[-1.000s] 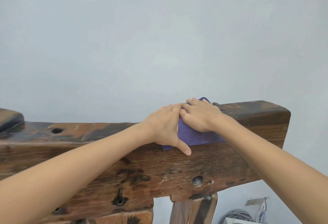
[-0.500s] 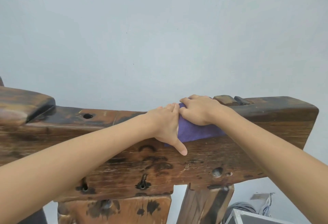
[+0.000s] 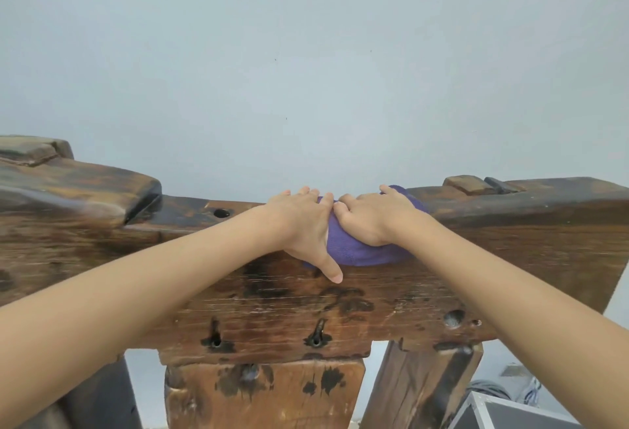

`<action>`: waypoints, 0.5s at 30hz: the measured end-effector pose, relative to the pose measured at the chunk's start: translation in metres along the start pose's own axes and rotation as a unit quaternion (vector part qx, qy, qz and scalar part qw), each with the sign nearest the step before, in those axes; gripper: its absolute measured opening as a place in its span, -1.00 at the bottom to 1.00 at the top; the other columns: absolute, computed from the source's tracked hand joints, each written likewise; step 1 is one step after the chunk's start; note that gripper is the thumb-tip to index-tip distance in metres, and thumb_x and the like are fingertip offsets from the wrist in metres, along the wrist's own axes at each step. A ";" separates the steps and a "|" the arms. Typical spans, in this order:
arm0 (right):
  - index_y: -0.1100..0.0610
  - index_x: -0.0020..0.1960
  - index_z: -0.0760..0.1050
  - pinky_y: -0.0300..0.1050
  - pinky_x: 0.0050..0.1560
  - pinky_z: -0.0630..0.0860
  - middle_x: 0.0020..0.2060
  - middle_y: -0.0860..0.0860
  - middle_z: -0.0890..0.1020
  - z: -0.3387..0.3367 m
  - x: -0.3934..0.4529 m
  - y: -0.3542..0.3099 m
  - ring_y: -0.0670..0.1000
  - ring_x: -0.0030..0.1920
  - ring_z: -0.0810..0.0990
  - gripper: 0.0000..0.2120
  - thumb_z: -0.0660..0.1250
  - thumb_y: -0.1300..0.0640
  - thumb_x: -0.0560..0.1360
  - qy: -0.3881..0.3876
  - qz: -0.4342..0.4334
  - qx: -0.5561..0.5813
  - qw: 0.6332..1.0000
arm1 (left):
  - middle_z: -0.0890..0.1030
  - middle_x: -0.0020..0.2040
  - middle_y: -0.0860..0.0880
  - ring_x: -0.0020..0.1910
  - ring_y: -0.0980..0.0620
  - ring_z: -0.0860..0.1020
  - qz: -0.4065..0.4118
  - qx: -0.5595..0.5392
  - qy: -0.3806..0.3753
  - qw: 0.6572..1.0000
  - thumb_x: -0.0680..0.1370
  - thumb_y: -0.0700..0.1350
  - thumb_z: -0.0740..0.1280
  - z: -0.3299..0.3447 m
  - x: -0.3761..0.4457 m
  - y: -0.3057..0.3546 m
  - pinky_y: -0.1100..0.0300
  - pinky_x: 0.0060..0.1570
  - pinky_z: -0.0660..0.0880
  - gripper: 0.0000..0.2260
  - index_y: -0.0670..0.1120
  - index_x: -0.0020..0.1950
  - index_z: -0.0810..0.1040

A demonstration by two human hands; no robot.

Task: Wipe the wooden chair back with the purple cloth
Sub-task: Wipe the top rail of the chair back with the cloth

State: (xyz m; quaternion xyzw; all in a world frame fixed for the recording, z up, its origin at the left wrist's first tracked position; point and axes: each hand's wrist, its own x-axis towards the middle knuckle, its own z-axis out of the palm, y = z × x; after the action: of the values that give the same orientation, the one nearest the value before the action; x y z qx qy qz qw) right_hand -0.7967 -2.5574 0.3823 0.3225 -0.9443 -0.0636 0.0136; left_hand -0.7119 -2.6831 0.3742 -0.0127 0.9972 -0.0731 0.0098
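Head view, only one there is. Your left hand [image 3: 303, 224] and right hand [image 3: 369, 221] sit side by side on top of the chair back [image 3: 340, 306], index fingers touching near the far edge. Both press flat on the purple cloth [image 3: 357, 253]; neither is clenched around it. The left hand's fingers are spread, thumb pointing down the front face of the wood and off the cloth. The right hand lies palm-down with its fingers curled slightly over the cloth's far side.

The cloth is draped over the top rail, bunched under the right palm, its lower edge hanging a little down the front face. A bit of purple also peeks out beyond the right hand's fingers on the far side.

Key relation: the rail's long axis runs left to right across the frame, and the cloth sits right of centre. To your left is a long stretch of rail, with a round hole [image 3: 221, 213] in the top and then a raised block [image 3: 85, 187]. To your right a shorter stretch, with a small raised peg [image 3: 468, 184] near the cloth.

My read: wipe strokes should follow that long axis. The right hand covers more of the cloth, so it likely drives. The peg could snag the cloth.
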 end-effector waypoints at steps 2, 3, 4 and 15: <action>0.08 0.50 0.32 0.21 0.47 0.20 0.43 0.20 0.47 0.003 0.000 -0.010 0.21 0.44 0.40 -0.42 -0.21 -0.14 0.67 0.014 -0.010 0.058 0.998 | 0.51 0.40 -0.06 0.39 -0.14 0.45 -0.014 -0.019 -0.008 1.000 0.17 0.54 0.44 0.002 -0.006 -0.011 -0.07 0.34 0.44 0.27 -0.07 0.64 -0.03; 0.07 0.48 0.34 0.21 0.43 0.25 0.41 0.20 0.48 0.004 0.002 -0.018 0.22 0.41 0.41 -0.42 -0.20 -0.15 0.67 0.024 -0.014 0.079 0.996 | 0.55 0.35 -0.04 0.34 -0.13 0.50 -0.017 -0.034 -0.008 0.999 0.17 0.52 0.45 0.003 -0.011 -0.019 -0.06 0.30 0.49 0.26 -0.07 0.64 -0.03; 0.06 0.47 0.35 0.20 0.39 0.28 0.39 0.20 0.49 0.006 0.001 -0.020 0.23 0.40 0.42 -0.43 -0.18 -0.15 0.66 0.032 -0.010 0.090 0.995 | 0.56 0.32 -0.04 0.31 -0.11 0.53 -0.011 -0.049 -0.007 0.999 0.18 0.50 0.47 0.004 -0.013 -0.022 -0.05 0.28 0.51 0.24 -0.08 0.62 0.00; 0.09 0.37 0.39 0.19 0.30 0.30 0.34 0.20 0.51 -0.001 0.008 -0.090 0.23 0.33 0.44 -0.50 -0.14 -0.10 0.65 0.047 -0.032 0.128 0.990 | 0.50 0.15 -0.04 0.15 -0.08 0.50 -0.012 -0.011 0.033 0.999 0.15 0.42 0.56 0.010 -0.056 -0.072 0.04 0.11 0.52 0.07 -0.14 0.44 0.29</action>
State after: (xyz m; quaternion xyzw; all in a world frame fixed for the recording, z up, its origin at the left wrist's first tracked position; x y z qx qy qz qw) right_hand -0.7479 -2.6332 0.3711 0.3539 -0.9324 0.0729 0.0142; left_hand -0.6542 -2.7547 0.3756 -0.0225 0.9975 -0.0623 -0.0242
